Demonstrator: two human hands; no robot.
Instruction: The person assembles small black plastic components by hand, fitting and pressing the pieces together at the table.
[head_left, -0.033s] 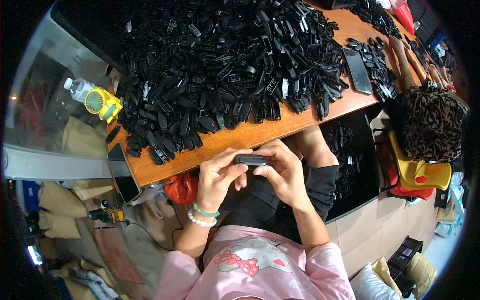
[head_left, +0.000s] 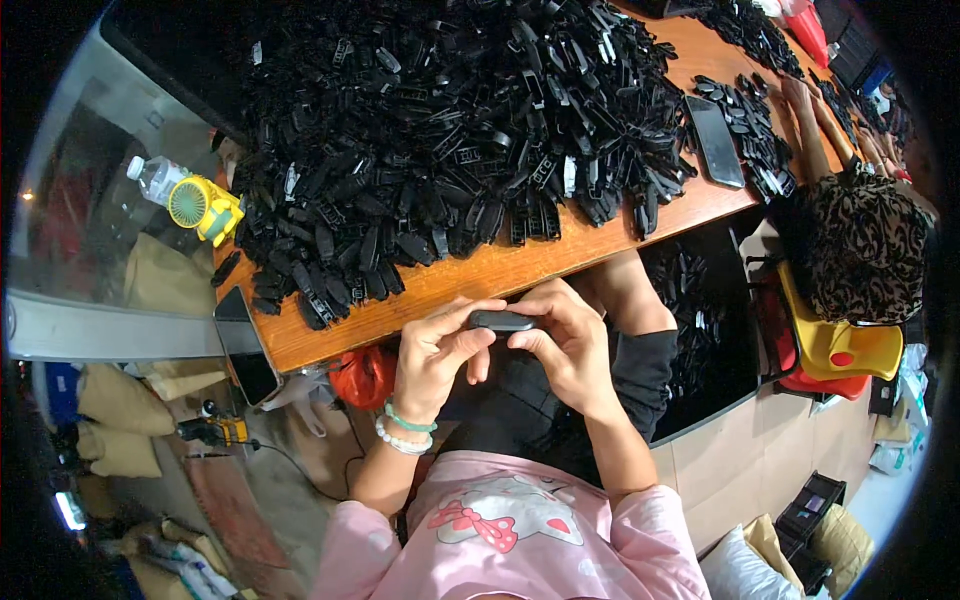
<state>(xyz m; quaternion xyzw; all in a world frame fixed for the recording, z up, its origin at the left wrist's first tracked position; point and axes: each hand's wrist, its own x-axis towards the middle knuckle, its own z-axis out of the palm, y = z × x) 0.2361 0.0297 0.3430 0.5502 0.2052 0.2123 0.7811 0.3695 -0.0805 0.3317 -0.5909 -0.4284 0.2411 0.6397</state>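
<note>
Between my two hands, just off the front edge of the wooden table, is a small black oblong plastic part. My left hand pinches its left end between thumb and fingers. The right end is gripped by my right hand, its thumb below and fingers behind. The part's far side is hidden by my fingers. Beyond my hands, a large heap of black plastic parts covers much of the table.
A smartphone lies right of the heap; another phone is at the left corner. A yellow fan and a bottle stand at left. Below the table's right side is a black bin. A co-worker sits at right.
</note>
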